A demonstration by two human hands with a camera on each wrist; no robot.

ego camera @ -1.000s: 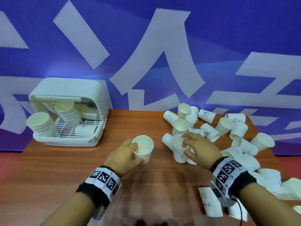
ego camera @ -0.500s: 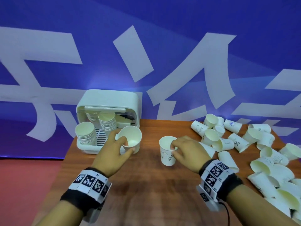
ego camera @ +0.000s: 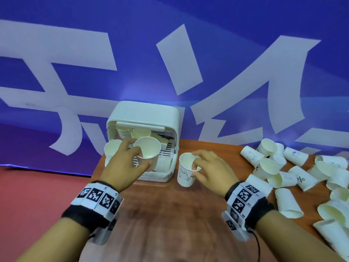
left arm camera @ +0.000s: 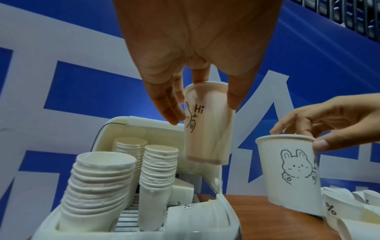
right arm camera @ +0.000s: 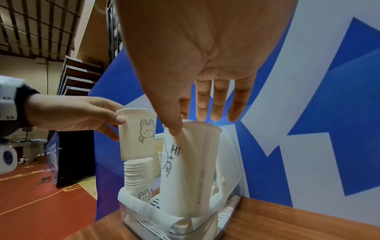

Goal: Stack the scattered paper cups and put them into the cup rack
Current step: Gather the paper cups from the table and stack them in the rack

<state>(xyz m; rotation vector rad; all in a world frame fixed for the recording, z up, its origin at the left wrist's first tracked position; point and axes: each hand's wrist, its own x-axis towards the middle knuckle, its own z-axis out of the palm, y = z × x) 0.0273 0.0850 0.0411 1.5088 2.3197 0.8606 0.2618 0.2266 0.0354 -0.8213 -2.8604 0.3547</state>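
Observation:
A white cup rack (ego camera: pixel 166 118) stands at the table's back left, with stacks of cups (left arm camera: pixel 98 186) upright in its tray. My left hand (ego camera: pixel 139 156) grips a white paper cup (ego camera: pixel 148 151) by its upper wall and holds it upright in the air over the tray; its "Hi" print (left arm camera: pixel 207 123) shows in the left wrist view. My right hand (ego camera: pixel 195 165) pinches the rim of a bunny-printed cup (ego camera: pixel 186 174) just right of the rack, index finger inside and thumb outside. The right wrist view shows that cup (right arm camera: pixel 189 170) close in front of the rack (right arm camera: pixel 228 162).
Several loose paper cups (ego camera: pixel 294 173) lie on their sides over the right part of the wooden table (ego camera: pixel 170 214). A single cup (ego camera: pixel 164 163) lies in the tray's front right. A blue and white banner (ego camera: pixel 170 53) rises behind the table; red floor (ego camera: pixel 37 186) lies to the left.
Both hands have carried their cups leftward to the rack. The left cup now hangs over the tray and the right cup is beside the rack. The head view has swung left.

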